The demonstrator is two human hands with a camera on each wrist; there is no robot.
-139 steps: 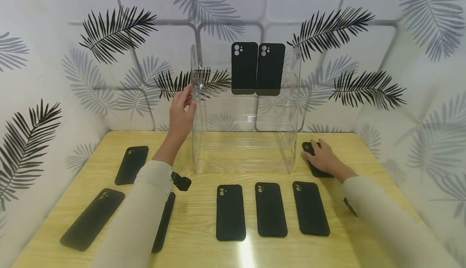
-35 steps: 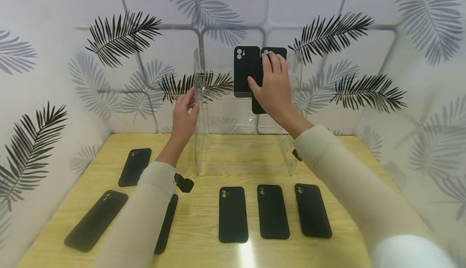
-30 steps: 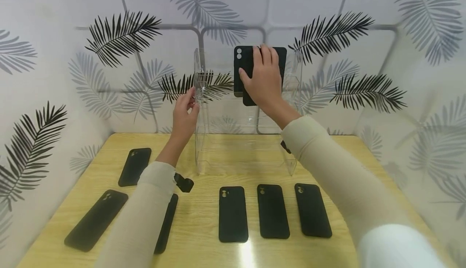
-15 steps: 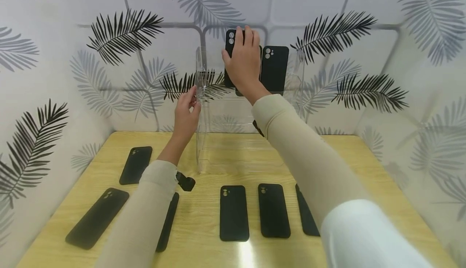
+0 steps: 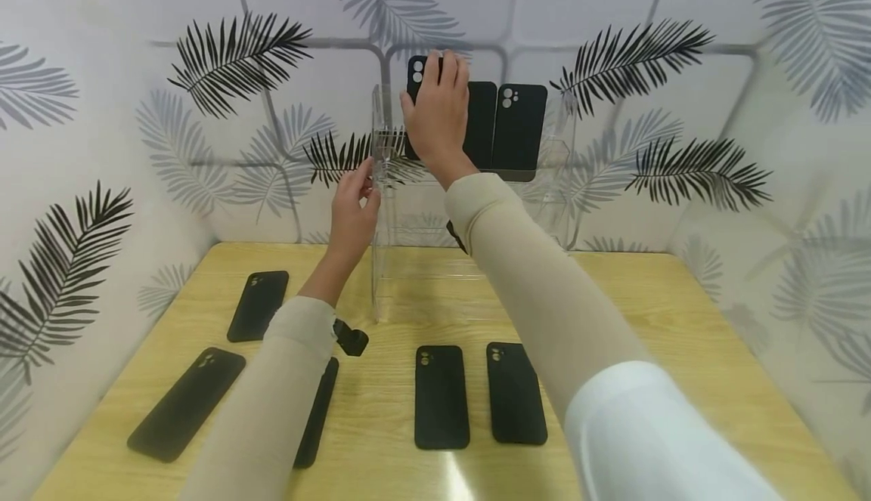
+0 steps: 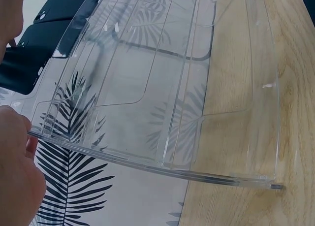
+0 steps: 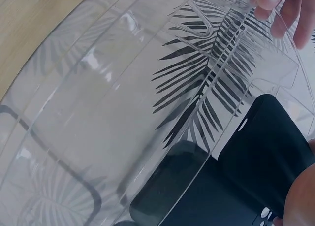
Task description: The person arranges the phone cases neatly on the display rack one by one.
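A clear acrylic tiered rack stands at the back of the table. My left hand pinches the edge of its left side panel. High at the rack's top tier, my right hand grips a black phone case from the front, camera cutouts at its upper left. Two more black cases, one standing phone case and another upright case, are side by side on that tier, just right of the held one. The hand hides much of the held case, and the right wrist view shows it overlapping its neighbour.
On the wooden table lie several black phone cases: a front case, one beside it partly under the right sleeve, and a left case, among others. Leaf-patterned walls enclose the back and sides.
My right hand picked up the phone case from the table's right side, raised it to the top tier and moved it left past the two standing cases. The left hand stays on the rack.
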